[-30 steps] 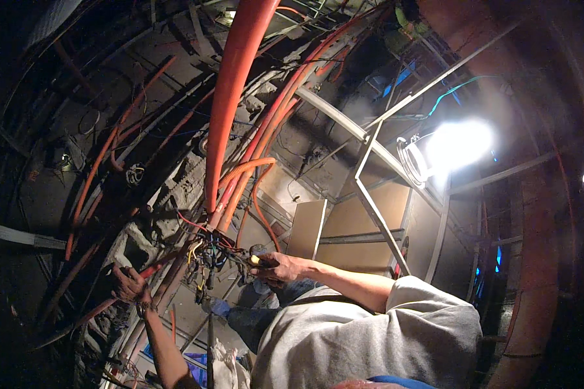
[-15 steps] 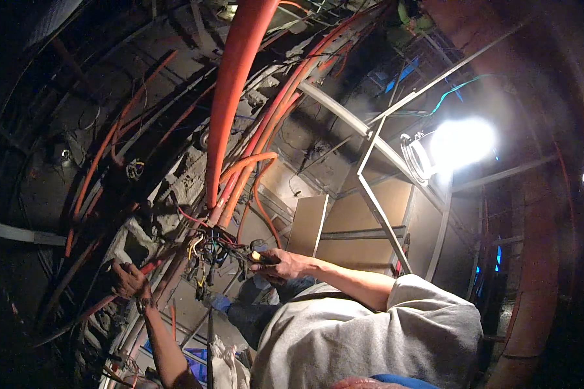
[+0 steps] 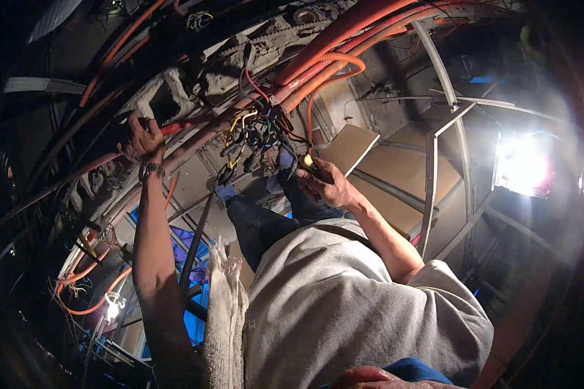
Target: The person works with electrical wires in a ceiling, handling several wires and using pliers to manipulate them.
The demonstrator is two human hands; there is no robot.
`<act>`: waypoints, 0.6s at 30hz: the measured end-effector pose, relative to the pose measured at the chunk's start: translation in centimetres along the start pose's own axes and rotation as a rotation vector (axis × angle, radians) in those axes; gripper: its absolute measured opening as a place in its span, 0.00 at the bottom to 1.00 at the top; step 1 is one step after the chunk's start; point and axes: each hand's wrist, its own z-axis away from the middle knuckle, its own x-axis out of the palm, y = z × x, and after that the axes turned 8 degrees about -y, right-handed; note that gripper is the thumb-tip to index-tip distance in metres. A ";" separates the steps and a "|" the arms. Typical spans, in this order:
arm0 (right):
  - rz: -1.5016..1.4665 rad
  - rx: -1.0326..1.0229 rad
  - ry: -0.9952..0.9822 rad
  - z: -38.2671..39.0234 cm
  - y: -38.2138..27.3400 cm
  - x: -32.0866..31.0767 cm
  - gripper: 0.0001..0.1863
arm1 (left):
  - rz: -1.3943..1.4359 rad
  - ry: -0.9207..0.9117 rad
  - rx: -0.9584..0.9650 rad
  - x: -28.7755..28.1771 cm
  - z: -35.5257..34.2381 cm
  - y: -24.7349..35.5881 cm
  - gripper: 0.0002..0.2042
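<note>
My left hand (image 3: 143,139) has curled fingers at the edge of a pitted grey structure (image 3: 169,97), beside a reddish conduit (image 3: 194,123); exactly what it grips is hidden. In my right hand (image 3: 324,181) is a yellow-handled tool (image 3: 308,162), its working end unclear among the dark wires. A tangled bundle of black, yellow and red wires (image 3: 256,139), some with dark taped ends, hangs between my hands from the junction of several orange conduits (image 3: 311,61).
Below are tan panels (image 3: 428,168), a dark upright pole (image 3: 198,253), a whitish cloth (image 3: 224,305) and my legs (image 3: 253,227). Thin metal framing (image 3: 448,78) crosses the right side near a bright lamp (image 3: 525,165). Orange cable loops (image 3: 84,311) and a small light (image 3: 113,308) are lower left.
The view has tilted, so conduits, wires and both hands now sit higher in the picture. More of my legs and the lower-left cables show. My hands keep similar holds.
</note>
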 end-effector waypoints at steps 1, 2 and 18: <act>0.036 0.025 -0.005 0.2 -0.4 0.2 0.19 | -0.062 0.023 -0.006 -0.1 0.2 0.1 0.29; 0.034 0.027 -0.008 0.3 -0.6 0.3 0.19 | -0.066 0.020 -0.007 -0.2 0.2 0.2 0.29; -0.014 0.025 -0.149 0.6 -0.8 -1.7 0.20 | -0.034 0.015 0.008 -2.2 -0.1 1.6 0.25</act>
